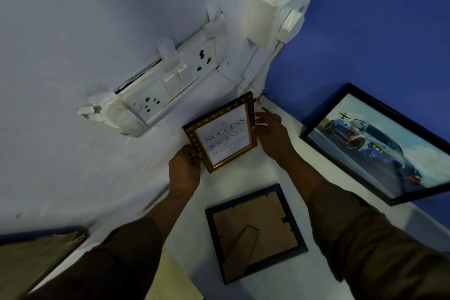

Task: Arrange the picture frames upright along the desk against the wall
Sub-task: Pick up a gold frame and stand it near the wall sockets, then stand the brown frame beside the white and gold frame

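- Hands: my left hand [184, 168] grips the gold frame [222, 132] at its lower left edge; my right hand [272, 134] clasps its right edge.
- Gold frame stands upright in the corner, against the pale wall [73, 31].
- Dark frame [255, 232] lies face down on the counter [280, 280], near me.
- Car picture [379, 143] leans on the blue wall [389, 31].

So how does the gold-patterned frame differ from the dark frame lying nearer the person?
The gold-patterned frame is held up by both hands, left hand and right hand, at the wall corner; the dark frame lies flat on the white desk, untouched. The gold one shows its front, a printed quote; the dark one shows its brown backing and folded stand. The gold one looks smaller. Both are rectangular.
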